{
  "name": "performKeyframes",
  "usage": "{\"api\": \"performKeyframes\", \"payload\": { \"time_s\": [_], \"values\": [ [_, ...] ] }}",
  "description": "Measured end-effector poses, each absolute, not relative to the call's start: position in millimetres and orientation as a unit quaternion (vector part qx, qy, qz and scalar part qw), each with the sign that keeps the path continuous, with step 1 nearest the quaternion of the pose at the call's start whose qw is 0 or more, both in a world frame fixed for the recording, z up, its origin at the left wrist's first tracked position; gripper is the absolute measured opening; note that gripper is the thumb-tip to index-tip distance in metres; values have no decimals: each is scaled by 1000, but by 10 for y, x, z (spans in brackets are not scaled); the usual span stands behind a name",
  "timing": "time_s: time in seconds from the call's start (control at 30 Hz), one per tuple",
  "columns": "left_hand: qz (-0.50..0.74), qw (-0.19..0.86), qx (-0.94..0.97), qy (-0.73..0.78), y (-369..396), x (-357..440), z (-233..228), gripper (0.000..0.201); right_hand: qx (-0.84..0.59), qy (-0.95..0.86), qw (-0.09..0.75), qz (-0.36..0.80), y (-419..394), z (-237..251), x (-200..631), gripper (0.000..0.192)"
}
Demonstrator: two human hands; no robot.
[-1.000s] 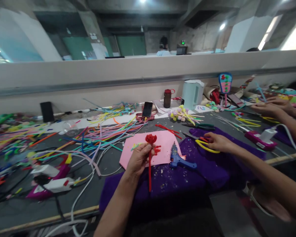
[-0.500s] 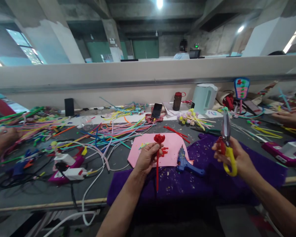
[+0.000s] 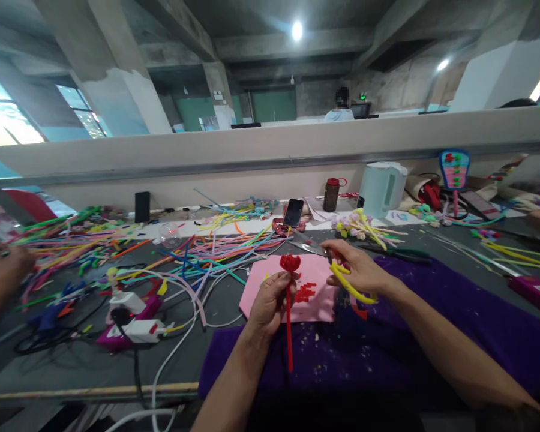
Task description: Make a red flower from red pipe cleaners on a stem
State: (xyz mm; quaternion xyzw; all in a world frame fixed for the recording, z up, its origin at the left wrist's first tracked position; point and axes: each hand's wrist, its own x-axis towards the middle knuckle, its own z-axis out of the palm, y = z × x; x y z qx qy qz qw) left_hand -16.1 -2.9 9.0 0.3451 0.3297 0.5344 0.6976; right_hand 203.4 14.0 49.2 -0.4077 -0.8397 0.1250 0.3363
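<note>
the fingers point(image 3: 276, 287) of the left hand point(image 3: 268, 303) are clenched around a red pipe-cleaner flower point(image 3: 289, 300) held upright over the pink sheet point(image 3: 256, 294). yellow-handled scissors point(image 3: 342, 276), gripped by the right hand point(image 3: 360, 270), are pointed just beside the bloom; a thumb could be nicked, or the petals clipped.

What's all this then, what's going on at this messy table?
A person sits at a craft bench. Their left hand holds a red pipe-cleaner flower upright by its stem, over a pink sheet on a purple cloth. Their right hand holds yellow-handled scissors, blades pointing towards the flower head. Loose coloured pipe cleaners litter the table, and other people's hands show at both edges.
</note>
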Motion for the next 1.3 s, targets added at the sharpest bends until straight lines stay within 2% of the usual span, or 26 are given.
{"api": "performKeyframes", "payload": {
  "time_s": [0.17, 0.53, 0.83, 1.3],
  "values": [
    [544, 688, 337, 342, -24, -148, 94, 24, -401, -857, 306, 109, 128, 365, 2020, 58],
    [529, 651, 412, 357, -34, -172, 51, 24, -386, -850, 347, 94, 12, 280, 1992, 58],
    [527, 644, 425, 357, -51, -167, 61, 23, -375, -851, 357, 92, -8, 267, 1948, 53],
    [529, 631, 442, 356, -35, -183, 27, 21, -366, -856, 353, 99, -6, 232, 1968, 55]
  ]
}}
